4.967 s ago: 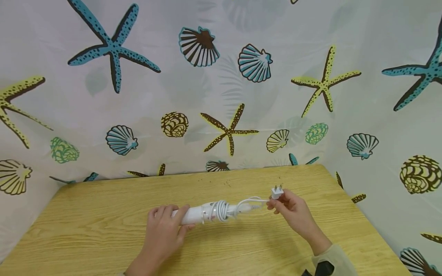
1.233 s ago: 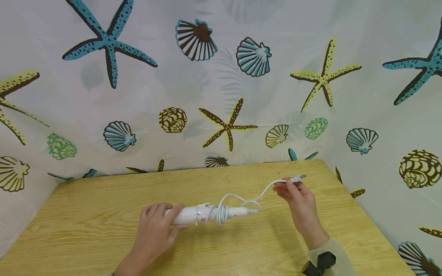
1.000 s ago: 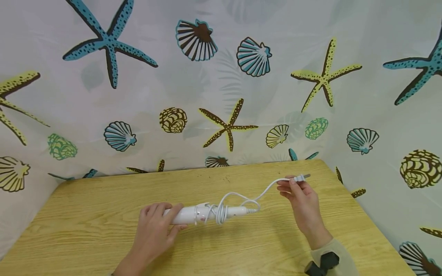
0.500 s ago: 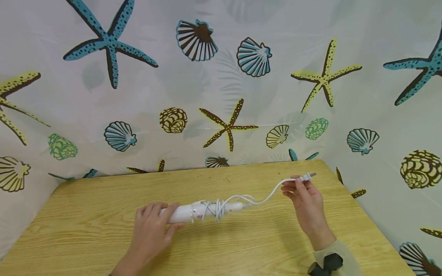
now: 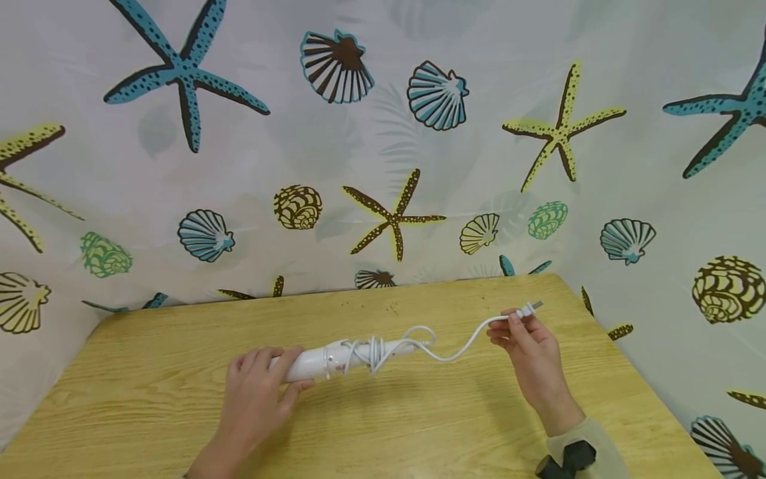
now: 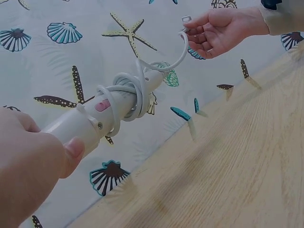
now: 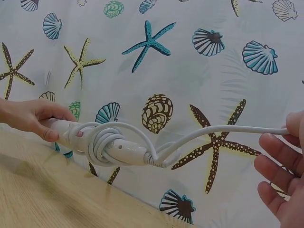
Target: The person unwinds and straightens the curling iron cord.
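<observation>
A white hair iron point(image 5: 314, 362) with a pink button point(image 6: 102, 105) is held at its thick end by my left hand point(image 5: 254, 396), thumb below and fingers over the top. Several turns of its white cord point(image 7: 102, 145) wrap loosely around the slimmer handle. From the handle's ribbed end point(image 7: 156, 160) a free length of cord runs in a slack curve to my right hand point(image 5: 535, 366). There, thumb and fingers pinch the cord right behind the two-pin plug point(image 5: 526, 310), whose prongs point to the upper right. The iron is held over the table, tilted slightly up toward its cord end.
A wooden table point(image 5: 179, 412) spreads beneath both hands. Close behind it and along its right side hangs a pale curtain point(image 5: 359, 146) printed with starfish and shells. A black device point(image 5: 568, 459) is strapped on the right sleeve point(image 5: 592, 446).
My right hand has drawn the plug away to the right and slightly back, so more cord hangs free. The left hand has shifted left with the iron, whose cord end has tipped up.
</observation>
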Demonstrator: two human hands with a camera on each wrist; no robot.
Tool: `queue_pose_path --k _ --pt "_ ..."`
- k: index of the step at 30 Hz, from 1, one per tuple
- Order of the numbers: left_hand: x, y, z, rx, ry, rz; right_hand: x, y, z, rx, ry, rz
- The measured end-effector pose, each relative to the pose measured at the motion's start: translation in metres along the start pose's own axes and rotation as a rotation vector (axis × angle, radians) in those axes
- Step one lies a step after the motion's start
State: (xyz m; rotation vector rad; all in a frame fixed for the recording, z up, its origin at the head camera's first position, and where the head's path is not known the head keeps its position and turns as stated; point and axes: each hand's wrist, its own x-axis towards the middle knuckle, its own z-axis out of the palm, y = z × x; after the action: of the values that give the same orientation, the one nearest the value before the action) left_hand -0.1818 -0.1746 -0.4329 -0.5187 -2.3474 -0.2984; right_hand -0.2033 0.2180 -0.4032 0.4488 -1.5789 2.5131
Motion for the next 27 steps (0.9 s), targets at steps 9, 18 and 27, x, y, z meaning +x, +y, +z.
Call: queue_pose_path --k 9,18,27 --pt "0.0 -0.002 0.0 0.005 0.009 -0.009 -0.002 0.009 -0.007 -0.061 0.0 0.046" --pt "0.002 -0.001 -0.003 -0.011 0.034 -0.01 0.013 0.073 -0.07 -0.172 0.012 0.075" --pt "0.002 -0.003 -0.002 -0.006 0.042 -0.016 0.019 0.09 -0.086 -0.196 0.088 0.141"
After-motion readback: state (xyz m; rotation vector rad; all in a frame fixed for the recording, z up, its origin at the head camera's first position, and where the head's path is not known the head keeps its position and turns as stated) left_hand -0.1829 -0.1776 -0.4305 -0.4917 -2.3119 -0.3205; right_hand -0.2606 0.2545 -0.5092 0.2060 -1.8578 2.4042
